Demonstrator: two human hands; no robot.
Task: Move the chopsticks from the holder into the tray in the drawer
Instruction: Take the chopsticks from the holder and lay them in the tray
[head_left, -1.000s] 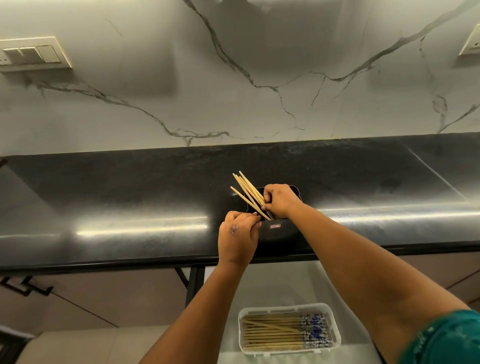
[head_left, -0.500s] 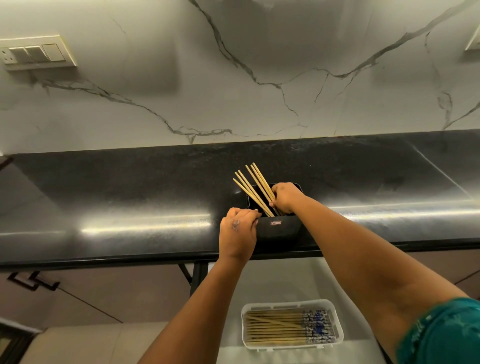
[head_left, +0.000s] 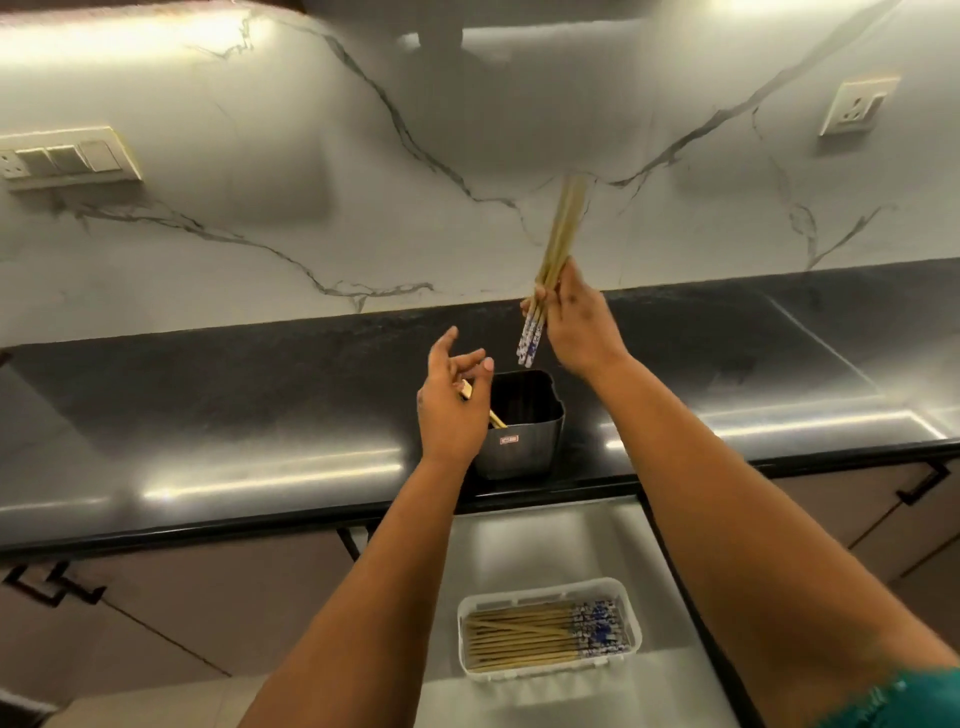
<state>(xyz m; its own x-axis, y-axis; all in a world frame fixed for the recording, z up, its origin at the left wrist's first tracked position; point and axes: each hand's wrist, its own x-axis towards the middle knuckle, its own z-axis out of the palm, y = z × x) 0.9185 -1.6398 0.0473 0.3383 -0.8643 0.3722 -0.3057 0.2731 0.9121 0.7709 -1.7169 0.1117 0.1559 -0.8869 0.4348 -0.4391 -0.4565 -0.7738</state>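
The right hand (head_left: 579, 325) pinches a bunch of chopsticks (head_left: 553, 260) above the holder (head_left: 524, 423). The left hand (head_left: 452, 400) is spread beside the holder. Next, lower them into the tray (head_left: 550, 670), below the holder.

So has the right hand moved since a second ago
Yes. The right hand has risen out of the dark metal holder on the black countertop, lifting a bundle of wooden chopsticks clear above its rim.

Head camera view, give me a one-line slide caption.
Right hand lifts a bundle of chopsticks clear of the holder; left hand open beside it, tray below.
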